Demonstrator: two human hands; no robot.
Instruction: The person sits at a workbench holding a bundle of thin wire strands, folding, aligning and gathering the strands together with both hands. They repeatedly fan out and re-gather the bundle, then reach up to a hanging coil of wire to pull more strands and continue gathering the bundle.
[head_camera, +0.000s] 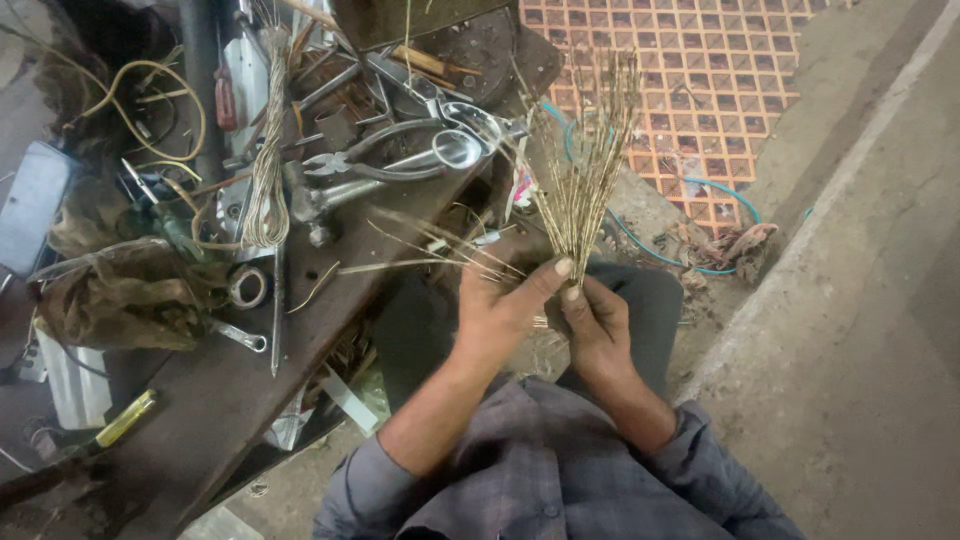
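A bundle of thin brass-coloured wire strands fans upward from both my hands, over my lap. My left hand grips the bundle's base, thumb pressed near the top of the grip, and a few loose strands splay out to the left of it. My right hand clasps the same base from the right, fingers curled around it. Both hands touch each other at the bundle.
A dark, cluttered workbench stands to my left with large scissors, pliers, a hammer, a hanging hank of wire, a spanner and a yellow-handled screwdriver. A concrete floor lies right, red patterned tiles ahead, and a blue cable.
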